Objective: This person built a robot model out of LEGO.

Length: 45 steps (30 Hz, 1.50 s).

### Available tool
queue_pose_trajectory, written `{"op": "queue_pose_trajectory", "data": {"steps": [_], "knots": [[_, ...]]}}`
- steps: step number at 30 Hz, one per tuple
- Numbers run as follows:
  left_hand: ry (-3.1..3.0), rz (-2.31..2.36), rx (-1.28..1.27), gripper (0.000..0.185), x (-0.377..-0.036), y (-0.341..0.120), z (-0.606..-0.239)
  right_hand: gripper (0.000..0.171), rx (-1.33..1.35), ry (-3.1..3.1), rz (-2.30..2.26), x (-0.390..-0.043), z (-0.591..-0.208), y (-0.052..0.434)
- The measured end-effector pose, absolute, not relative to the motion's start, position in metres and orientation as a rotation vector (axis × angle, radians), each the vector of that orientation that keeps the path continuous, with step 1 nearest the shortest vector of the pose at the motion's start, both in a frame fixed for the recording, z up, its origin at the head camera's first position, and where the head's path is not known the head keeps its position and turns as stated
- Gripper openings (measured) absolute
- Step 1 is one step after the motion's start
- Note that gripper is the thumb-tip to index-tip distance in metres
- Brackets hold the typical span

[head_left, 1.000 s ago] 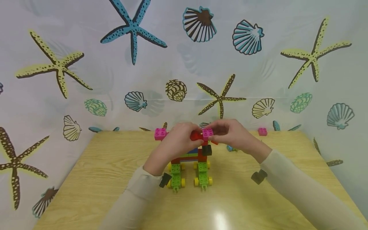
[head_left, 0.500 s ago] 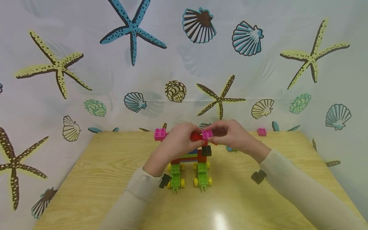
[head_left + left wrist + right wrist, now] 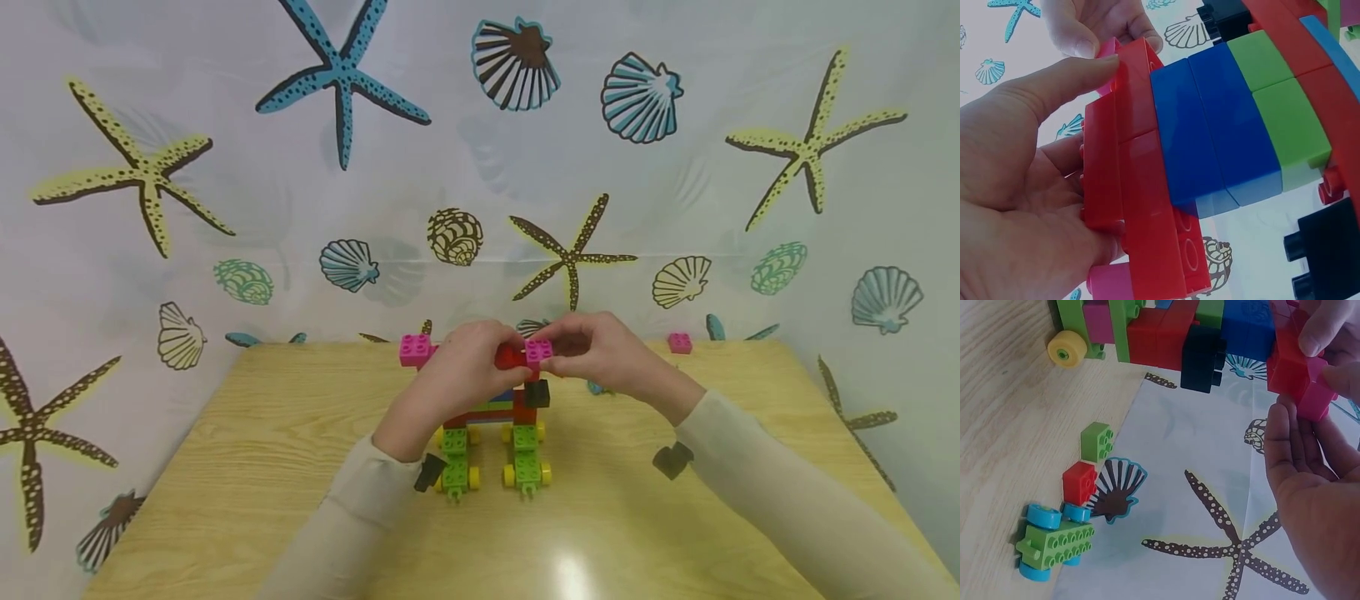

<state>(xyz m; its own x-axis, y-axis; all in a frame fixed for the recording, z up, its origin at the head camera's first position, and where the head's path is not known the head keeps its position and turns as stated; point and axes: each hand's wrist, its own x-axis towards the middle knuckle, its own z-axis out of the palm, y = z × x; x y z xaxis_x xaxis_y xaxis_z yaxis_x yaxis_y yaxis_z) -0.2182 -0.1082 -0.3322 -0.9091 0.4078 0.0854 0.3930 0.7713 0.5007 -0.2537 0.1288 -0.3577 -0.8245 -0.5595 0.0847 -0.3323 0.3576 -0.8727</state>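
A pale wooden bench [image 3: 225, 467] stands against a white curtain [image 3: 225, 250] printed with blue, yellow and brown starfish and shells; a light glare [image 3: 572, 575] shines on the wood.

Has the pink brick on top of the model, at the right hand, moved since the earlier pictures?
No. The pink brick stays just above the black brick in the head view; only the camera drifted slightly.
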Motion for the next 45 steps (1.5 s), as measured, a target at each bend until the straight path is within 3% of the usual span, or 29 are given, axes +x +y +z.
{"op": "queue_pose_trajectory", "data": {"steps": [7, 16, 30, 40, 45], "knots": [[2.926, 0.818, 0.706, 0.027, -0.219, -0.103, -0.335, 0.037, -0.810, 2.423, -1.419, -0.253, -0.361, 0.144], [2.950, 0.790, 0.693, 0.036, -0.215, -0.098, -0.336, 0.043, -0.663, 2.559, -1.399, -0.272, -0.384, 0.199], [2.957, 0.771, 0.669, 0.036, -0.215, -0.097, -0.337, 0.055, -0.222, 2.806, -1.322, -0.310, -0.433, 0.279], [2.962, 0.770, 0.683, 0.036, -0.213, -0.096, -0.336, 0.068, 0.047, 2.835, -1.236, -0.326, -0.458, 0.303], [2.962, 0.772, 0.697, 0.036, -0.214, -0.096, -0.336, 0.069, 0.053, 2.756, -1.256, -0.332, -0.466, 0.313]]}}
